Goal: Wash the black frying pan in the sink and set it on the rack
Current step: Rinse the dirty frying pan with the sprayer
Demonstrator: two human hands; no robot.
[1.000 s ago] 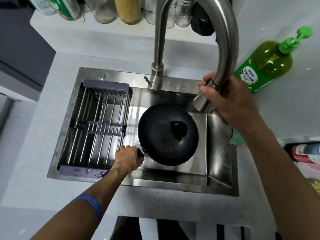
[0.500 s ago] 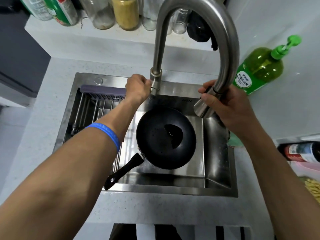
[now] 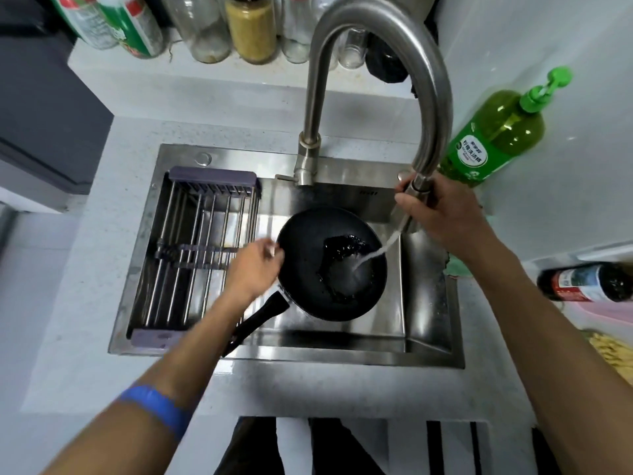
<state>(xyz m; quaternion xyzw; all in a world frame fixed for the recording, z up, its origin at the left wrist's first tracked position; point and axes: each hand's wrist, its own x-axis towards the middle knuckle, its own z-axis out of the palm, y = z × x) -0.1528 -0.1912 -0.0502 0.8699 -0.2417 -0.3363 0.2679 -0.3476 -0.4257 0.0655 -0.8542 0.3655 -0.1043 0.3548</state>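
- One black frying pan point(image 3: 329, 265) sits in the stainless-steel sink point(image 3: 428, 296), right of the basin's centre. It is round, matte and shallow, with a straight black handle point(image 3: 260, 317) pointing to 7 o'clock over the front sink rim.
- The pan holds a dark, glossy pool of water. A thin white water stream point(image 3: 376, 252) enters it from 2 o'clock.
- The faucet point(image 3: 376, 46) is brushed metal, a tall gooseneck arching over the basin from 12 o'clock. Its arch hides part of the ledge behind it.
- The right hand point(image 3: 442, 214) grips the faucet's spray head point(image 3: 411, 200), fingers curled round it, at 2 o'clock from the pan.
- The left hand point(image 3: 255, 265) is at the pan's 9 o'clock rim, above the handle. It is motion-blurred; whether the fingers grip the rim cannot be told. The forearm crosses the handle's outer end and carries a blue wristband point(image 3: 161, 406).
- The rack point(image 3: 202, 255) fills the left part of the sink, at 9 o'clock from the pan: parallel steel rods between two grey-purple plastic end bars. Nothing lies on it.
- A green, translucent dish-soap bottle point(image 3: 496, 132) with a pump top stands on the counter at 2 o'clock.
- Several jars and bottles point(image 3: 219, 29) line the ledge at 12 o'clock; one jar holds a yellow granular content.
- A dark bottle with a red label point(image 3: 589, 282) lies on its side at 3 o'clock.
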